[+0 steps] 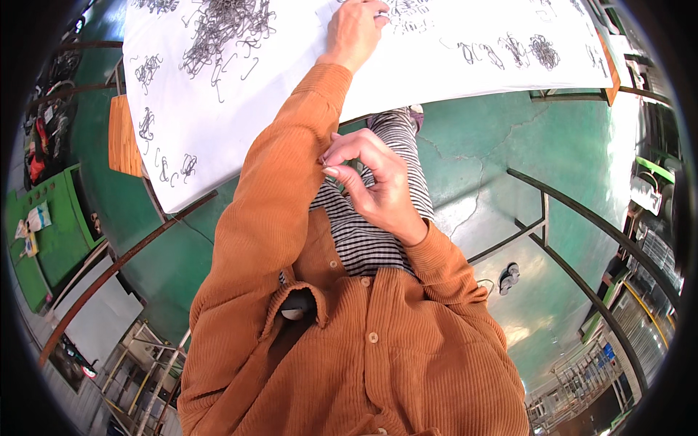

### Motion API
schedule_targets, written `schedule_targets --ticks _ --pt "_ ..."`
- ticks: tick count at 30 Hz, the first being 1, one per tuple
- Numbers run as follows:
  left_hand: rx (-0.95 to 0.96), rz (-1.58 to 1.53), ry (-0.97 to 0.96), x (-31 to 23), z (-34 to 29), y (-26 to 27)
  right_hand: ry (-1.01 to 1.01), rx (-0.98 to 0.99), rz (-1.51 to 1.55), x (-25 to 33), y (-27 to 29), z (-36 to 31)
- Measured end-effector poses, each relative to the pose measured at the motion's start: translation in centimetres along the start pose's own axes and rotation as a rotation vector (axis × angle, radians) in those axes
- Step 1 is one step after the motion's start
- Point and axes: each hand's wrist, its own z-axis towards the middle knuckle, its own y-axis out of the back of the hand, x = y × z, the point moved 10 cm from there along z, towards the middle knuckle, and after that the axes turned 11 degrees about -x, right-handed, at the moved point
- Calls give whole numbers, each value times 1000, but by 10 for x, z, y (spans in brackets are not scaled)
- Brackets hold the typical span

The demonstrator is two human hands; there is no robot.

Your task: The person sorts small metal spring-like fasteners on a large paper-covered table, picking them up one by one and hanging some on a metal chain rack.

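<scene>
While dark hooks (229, 29) tangle (ends curled), the right hand (380, 186) pinches narrowly, grip unclear for the left hand (352, 35).

Hooks (225, 33) heap toward the left edge of the table (254, 109), smaller clusters (544, 51) by its near corners; left hand (354, 33) over it, right hand (378, 185) before its near edge

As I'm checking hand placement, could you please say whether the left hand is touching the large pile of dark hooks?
Apart: the head view shows white table covering between the left hand and the large pile of dark hooks.
</scene>
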Motion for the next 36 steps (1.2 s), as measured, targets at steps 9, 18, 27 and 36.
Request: schedule_targets --ticks 9,18,27,36 --pt "234 -70 229 16 -20 24 -38 -15 10 -12 6 0" --pt "67 -676 860 16 -149 133 -82 -54 -99 -31 -3 5" --pt "-116 -631 756 -6 -167 178 22 -13 -210 -24 -29 8" --pt "-210 -632 647 -13 -177 201 -4 41 -98 -45 -43 34"
